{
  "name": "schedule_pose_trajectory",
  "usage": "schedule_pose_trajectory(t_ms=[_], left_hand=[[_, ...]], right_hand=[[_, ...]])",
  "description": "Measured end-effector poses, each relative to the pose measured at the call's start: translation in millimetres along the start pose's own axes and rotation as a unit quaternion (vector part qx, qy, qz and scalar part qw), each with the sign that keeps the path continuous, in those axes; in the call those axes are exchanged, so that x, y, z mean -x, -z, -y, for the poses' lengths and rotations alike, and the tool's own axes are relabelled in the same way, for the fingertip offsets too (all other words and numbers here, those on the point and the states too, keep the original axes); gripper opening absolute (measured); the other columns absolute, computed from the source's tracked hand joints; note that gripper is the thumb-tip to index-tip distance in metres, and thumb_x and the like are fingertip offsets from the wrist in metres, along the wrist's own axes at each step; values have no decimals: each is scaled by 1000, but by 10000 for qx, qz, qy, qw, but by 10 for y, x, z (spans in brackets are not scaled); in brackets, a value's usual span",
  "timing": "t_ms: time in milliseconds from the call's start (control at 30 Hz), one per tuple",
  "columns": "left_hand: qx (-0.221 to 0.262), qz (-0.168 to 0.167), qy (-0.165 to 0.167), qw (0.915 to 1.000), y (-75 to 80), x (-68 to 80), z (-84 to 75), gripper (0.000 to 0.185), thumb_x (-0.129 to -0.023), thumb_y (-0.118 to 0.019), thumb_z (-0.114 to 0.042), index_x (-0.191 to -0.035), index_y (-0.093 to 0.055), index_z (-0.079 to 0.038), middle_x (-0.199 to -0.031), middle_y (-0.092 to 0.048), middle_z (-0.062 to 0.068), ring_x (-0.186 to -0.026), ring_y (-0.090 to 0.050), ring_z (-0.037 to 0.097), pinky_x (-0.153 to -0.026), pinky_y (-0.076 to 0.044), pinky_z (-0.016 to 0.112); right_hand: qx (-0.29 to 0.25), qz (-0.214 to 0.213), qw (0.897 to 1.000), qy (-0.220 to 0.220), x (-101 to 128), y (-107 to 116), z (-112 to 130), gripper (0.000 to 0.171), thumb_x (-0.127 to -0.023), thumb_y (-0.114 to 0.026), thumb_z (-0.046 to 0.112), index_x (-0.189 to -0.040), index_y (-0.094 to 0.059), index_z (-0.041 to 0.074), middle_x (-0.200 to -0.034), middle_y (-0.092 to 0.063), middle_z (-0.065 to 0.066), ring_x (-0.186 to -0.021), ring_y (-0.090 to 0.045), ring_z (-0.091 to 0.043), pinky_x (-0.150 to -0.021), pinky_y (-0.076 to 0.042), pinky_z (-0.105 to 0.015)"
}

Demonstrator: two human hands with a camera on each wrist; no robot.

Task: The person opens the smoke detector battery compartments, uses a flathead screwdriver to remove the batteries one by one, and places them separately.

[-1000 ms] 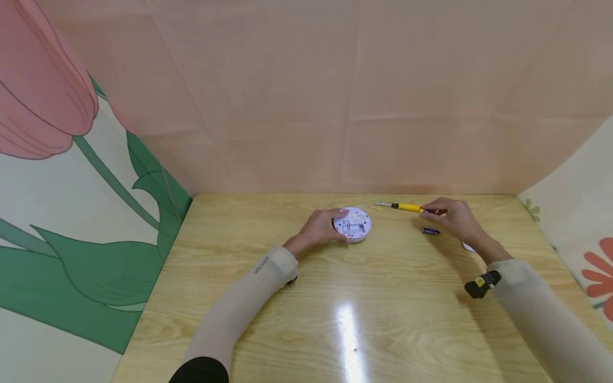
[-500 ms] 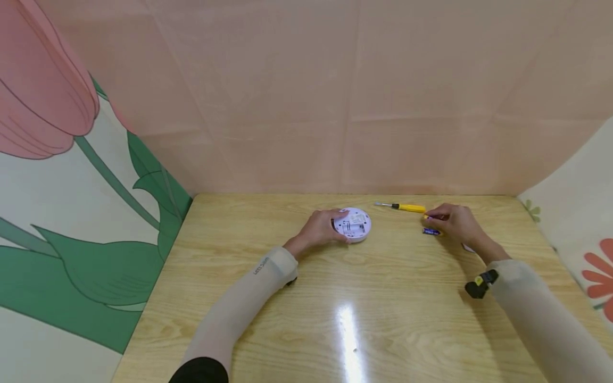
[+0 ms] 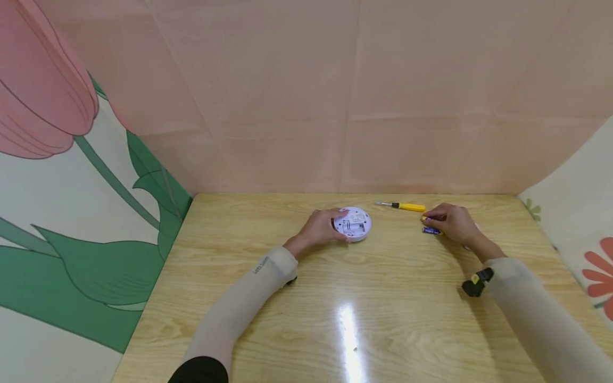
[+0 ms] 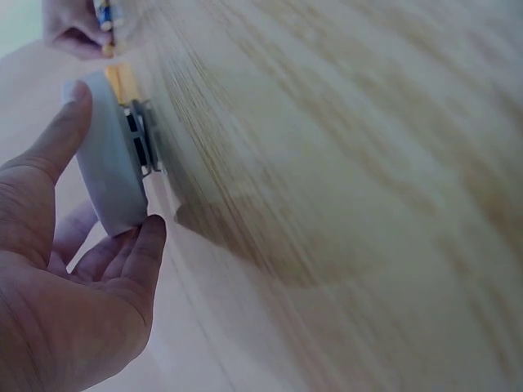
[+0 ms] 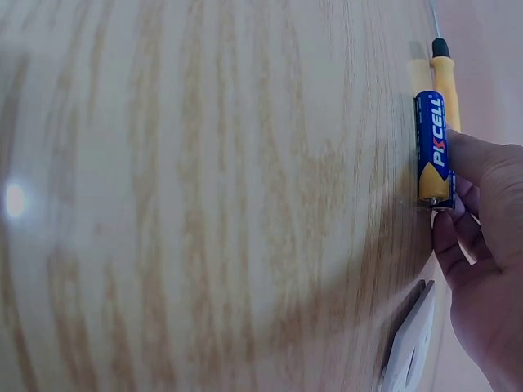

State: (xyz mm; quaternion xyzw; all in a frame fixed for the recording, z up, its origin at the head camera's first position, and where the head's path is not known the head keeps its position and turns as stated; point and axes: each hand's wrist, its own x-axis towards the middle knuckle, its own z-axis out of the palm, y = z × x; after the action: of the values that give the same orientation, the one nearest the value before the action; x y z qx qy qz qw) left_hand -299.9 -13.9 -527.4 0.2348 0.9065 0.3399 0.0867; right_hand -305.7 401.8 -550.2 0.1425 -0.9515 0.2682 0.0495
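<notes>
My left hand grips the rim of a round white device, its back turned up with a bare battery compartment. In the left wrist view, a dark metal-like fitting shows on the device's table side. My right hand pinches a blue and yellow battery low over the table. Another such battery, marked PKCELL, lies just in front of it and partly hides the pinched one in the right wrist view.
A yellow-handled screwdriver lies behind the batteries, blade pointing left. A flat white cover lies by my right hand, mostly hidden under it in the head view. The wooden table meets a pink cloth backdrop.
My right hand has come down and slightly nearer with its battery, from over the screwdriver's handle to beside the lying battery. The left hand and the round device have stayed put.
</notes>
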Motion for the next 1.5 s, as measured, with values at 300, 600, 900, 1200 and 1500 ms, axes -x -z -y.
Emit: schedule_pose_trajectory(t_ms=[300,600,900,1200,1500], left_hand=[[24,60,-140,9999,-13,-2,12,88,-75,-99,-35,-151,-59,-20,-156,-56,3,-147,-50,20,-122,-40,32],[107,115,-181,9997,1,-4,13,88,-75,-98,-35,-152,-58,-21,-158,-55,0,-148,-48,18,-122,-39,31],[49,171,-180,9997,5,-14,24,88,-76,-97,-36,-153,-57,-21,-160,-53,0,-149,-47,19,-122,-39,32],[54,150,-201,9997,8,-26,38,89,-75,-98,-37,-153,-58,-20,-158,-54,1,-148,-48,18,-122,-39,31],[34,140,-231,9996,4,-33,43,90,-75,-98,-38,-153,-58,-20,-158,-54,1,-148,-48,19,-123,-39,33]], right_hand=[[18,90,9999,-109,12,-7,-4,24,-93,-85,22,-110,-83,6,-104,-76,-15,-86,-70,-23,-66,-51,-19],[-206,231,9986,-426,61,94,19,34,-99,-78,32,-119,-79,4,-114,-76,-19,-98,-73,-35,-68,-54,-18],[-284,151,9977,-599,134,268,-54,49,-103,-70,41,-133,-71,1,-135,-67,-28,-107,-70,-47,-81,-63,-49],[-386,470,9923,-1080,272,487,-235,71,-101,-68,52,-150,-56,2,-157,-45,-34,-131,-52,-60,-98,-47,-75],[-263,866,9899,-1092,398,626,-370,89,-98,-73,52,-164,-37,5,-164,-32,-37,-135,-40,-66,-96,-41,-82]])
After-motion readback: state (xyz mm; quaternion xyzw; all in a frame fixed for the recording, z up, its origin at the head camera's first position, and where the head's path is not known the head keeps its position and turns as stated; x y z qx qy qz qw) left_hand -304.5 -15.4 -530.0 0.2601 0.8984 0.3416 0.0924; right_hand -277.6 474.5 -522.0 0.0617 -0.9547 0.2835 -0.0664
